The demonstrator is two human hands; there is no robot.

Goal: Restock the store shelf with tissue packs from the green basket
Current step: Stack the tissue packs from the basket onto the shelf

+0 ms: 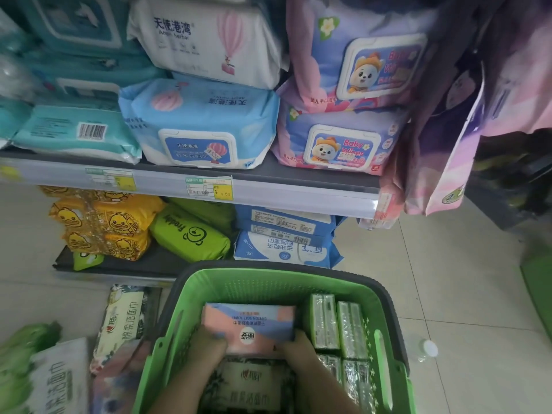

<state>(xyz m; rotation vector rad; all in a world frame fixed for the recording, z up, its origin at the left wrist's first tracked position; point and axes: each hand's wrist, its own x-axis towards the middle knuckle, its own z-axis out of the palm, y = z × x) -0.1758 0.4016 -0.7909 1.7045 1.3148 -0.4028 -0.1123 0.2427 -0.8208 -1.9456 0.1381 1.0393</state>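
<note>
Down inside the green basket (268, 282), the left hand (209, 345) and right hand (298, 351) clamp the pink-and-blue tissue pack (249, 327) at its two near corners — best lifted level, clear of the rim, before swinging toward the shelf (209, 186).

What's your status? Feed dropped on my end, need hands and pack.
Left hand and right hand both gripping pink-and-blue tissue pack, inside green basket. Not yet on the shelf. Nothing blocking above the pack.
</note>
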